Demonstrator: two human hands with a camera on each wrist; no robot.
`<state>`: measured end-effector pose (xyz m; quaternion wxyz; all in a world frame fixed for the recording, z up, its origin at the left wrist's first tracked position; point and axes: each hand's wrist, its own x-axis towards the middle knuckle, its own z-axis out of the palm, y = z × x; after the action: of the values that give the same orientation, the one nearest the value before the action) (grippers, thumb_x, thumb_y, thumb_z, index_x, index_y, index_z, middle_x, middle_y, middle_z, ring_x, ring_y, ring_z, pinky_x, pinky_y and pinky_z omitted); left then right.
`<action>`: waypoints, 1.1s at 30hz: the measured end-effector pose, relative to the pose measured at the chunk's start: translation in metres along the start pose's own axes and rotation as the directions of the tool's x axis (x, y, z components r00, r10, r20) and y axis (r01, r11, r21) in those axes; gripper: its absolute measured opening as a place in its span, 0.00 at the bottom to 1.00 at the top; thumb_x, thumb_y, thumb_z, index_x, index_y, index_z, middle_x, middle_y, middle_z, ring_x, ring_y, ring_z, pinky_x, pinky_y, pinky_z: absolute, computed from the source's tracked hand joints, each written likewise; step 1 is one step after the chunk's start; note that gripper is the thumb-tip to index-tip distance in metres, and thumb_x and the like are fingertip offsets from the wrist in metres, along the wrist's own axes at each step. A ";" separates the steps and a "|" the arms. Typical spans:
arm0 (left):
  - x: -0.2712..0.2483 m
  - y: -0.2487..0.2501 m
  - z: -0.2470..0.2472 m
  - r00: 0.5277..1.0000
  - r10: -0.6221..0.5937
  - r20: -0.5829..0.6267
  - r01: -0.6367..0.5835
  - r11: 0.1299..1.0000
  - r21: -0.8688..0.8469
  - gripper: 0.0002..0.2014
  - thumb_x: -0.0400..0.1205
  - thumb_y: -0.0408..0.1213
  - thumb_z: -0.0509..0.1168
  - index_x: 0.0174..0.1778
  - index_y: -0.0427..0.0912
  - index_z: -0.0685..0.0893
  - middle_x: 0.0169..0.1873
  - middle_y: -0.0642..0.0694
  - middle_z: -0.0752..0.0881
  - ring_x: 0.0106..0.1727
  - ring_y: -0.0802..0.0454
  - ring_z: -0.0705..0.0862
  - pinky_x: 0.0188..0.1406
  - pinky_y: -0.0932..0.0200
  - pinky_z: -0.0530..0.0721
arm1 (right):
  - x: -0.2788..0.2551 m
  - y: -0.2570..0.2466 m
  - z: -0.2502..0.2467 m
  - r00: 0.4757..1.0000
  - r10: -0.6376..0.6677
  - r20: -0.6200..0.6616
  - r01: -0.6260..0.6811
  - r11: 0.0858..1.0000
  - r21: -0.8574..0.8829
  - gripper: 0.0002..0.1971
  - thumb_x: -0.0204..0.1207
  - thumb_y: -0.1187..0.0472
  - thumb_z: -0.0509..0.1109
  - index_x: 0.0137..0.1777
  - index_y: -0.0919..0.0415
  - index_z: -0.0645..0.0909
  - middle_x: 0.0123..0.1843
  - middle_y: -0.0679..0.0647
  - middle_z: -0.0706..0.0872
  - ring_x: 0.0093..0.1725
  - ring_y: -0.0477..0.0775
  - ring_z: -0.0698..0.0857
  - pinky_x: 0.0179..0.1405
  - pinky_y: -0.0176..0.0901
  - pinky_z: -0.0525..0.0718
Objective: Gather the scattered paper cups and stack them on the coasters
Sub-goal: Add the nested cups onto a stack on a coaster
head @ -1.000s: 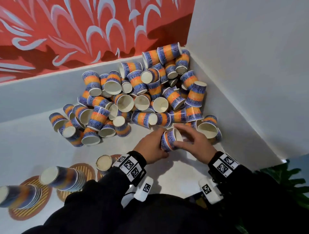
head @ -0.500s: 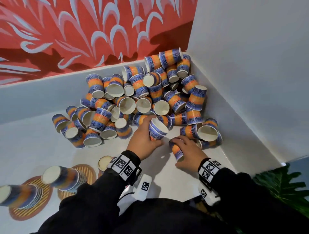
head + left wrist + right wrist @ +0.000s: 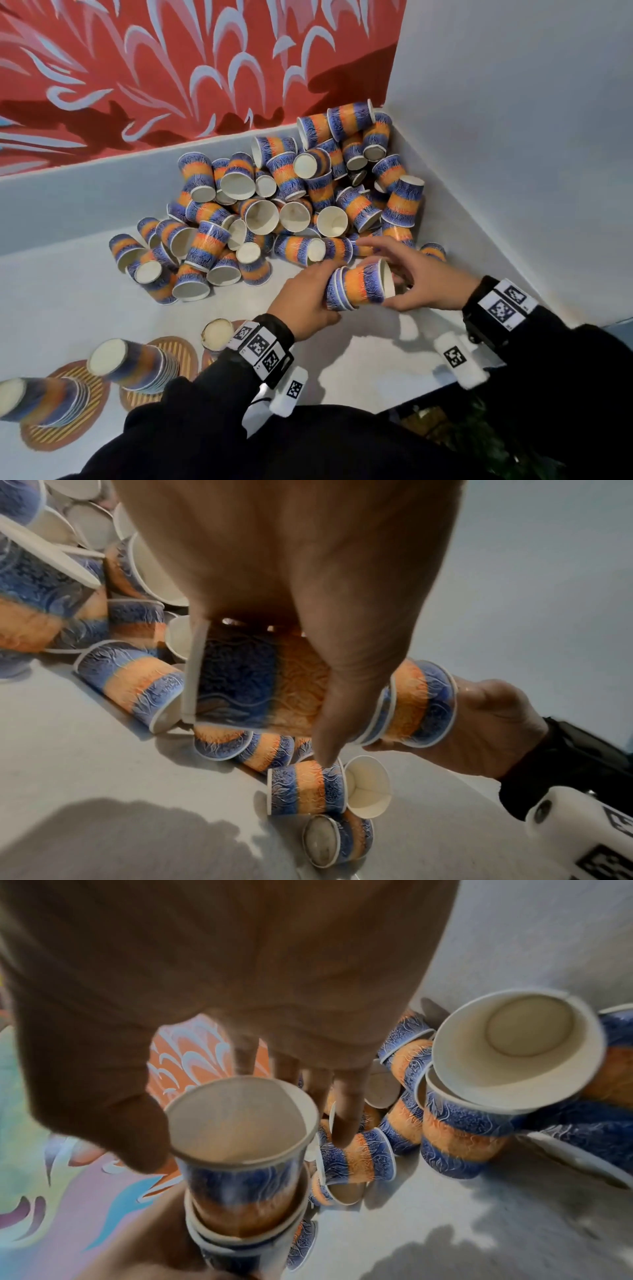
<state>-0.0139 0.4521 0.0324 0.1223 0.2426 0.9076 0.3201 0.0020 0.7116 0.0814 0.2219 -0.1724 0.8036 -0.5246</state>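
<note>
My left hand (image 3: 306, 296) grips a short nest of blue-and-orange paper cups (image 3: 337, 291) lying sideways above the table. My right hand (image 3: 423, 279) holds one more paper cup (image 3: 364, 284) by its open mouth, thumb under the rim and fingers over it, and its base sits partly inside the nest. The right wrist view looks into that cup's mouth (image 3: 240, 1118). A big pile of loose cups (image 3: 291, 205) fills the corner just beyond both hands. Three striped coasters (image 3: 65, 421) lie at the near left, each bearing a stack of cups (image 3: 133, 363).
White walls (image 3: 513, 171) close the corner on the right and back, under a red mural (image 3: 171, 68). Loose cups (image 3: 304, 785) lie on the white table (image 3: 68, 308) right under my hands. A green plant (image 3: 479, 438) shows below the table's near right edge.
Half a second ago my hands were apart, the right one on a cup lying on the table. It has since lifted that cup and slid it into the nest in my left hand.
</note>
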 end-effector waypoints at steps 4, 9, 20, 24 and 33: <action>0.001 0.005 0.004 0.999 0.000 -0.038 -0.006 0.988 -0.157 0.43 0.68 0.40 0.84 0.79 0.54 0.73 0.67 0.54 0.85 0.65 0.54 0.84 0.61 0.57 0.82 | 0.003 0.005 -0.002 0.983 0.011 -0.181 0.021 0.984 0.176 0.50 0.61 0.49 0.91 0.83 0.35 0.69 0.81 0.48 0.78 0.81 0.47 0.78 0.78 0.57 0.81; -0.001 -0.004 0.006 0.988 -0.126 -0.086 0.088 0.933 -0.350 0.43 0.68 0.38 0.86 0.75 0.55 0.70 0.60 0.59 0.86 0.58 0.60 0.85 0.53 0.74 0.78 | 0.001 0.028 -0.028 0.827 -0.026 -0.561 -0.257 0.871 -0.418 0.44 0.56 0.37 0.87 0.75 0.40 0.77 0.72 0.45 0.79 0.69 0.52 0.81 0.70 0.57 0.85; 0.002 -0.002 0.005 0.979 -0.168 -0.118 0.082 0.846 -0.527 0.45 0.71 0.33 0.85 0.77 0.60 0.67 0.58 0.58 0.87 0.51 0.50 0.89 0.47 0.64 0.90 | -0.010 0.079 -0.036 0.893 0.169 -0.418 -0.433 0.576 -0.693 0.47 0.66 0.72 0.79 0.82 0.40 0.67 0.81 0.50 0.72 0.75 0.61 0.75 0.69 0.51 0.81; 0.005 -0.003 0.005 0.980 -0.157 -0.124 0.067 0.843 -0.534 0.43 0.71 0.37 0.86 0.76 0.63 0.69 0.59 0.58 0.88 0.55 0.55 0.89 0.52 0.58 0.90 | -0.015 0.073 -0.041 0.851 0.146 -0.504 -0.457 0.677 -0.577 0.36 0.65 0.60 0.85 0.72 0.44 0.76 0.71 0.49 0.79 0.66 0.57 0.83 0.58 0.44 0.78; 0.020 0.031 -0.019 0.949 -0.107 -0.296 -0.106 0.777 -0.621 0.42 0.69 0.33 0.87 0.74 0.52 0.72 0.62 0.64 0.84 0.65 0.64 0.84 0.61 0.68 0.84 | -0.039 0.042 -0.001 0.778 0.045 -0.626 -0.174 0.974 -0.146 0.41 0.62 0.55 0.92 0.71 0.42 0.72 0.60 0.39 0.86 0.60 0.37 0.85 0.52 0.27 0.79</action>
<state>-0.0267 0.4736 0.0658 0.0500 0.1330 0.7558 0.6392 0.0326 0.7481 0.0503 -0.0416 0.0354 0.8879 -0.4568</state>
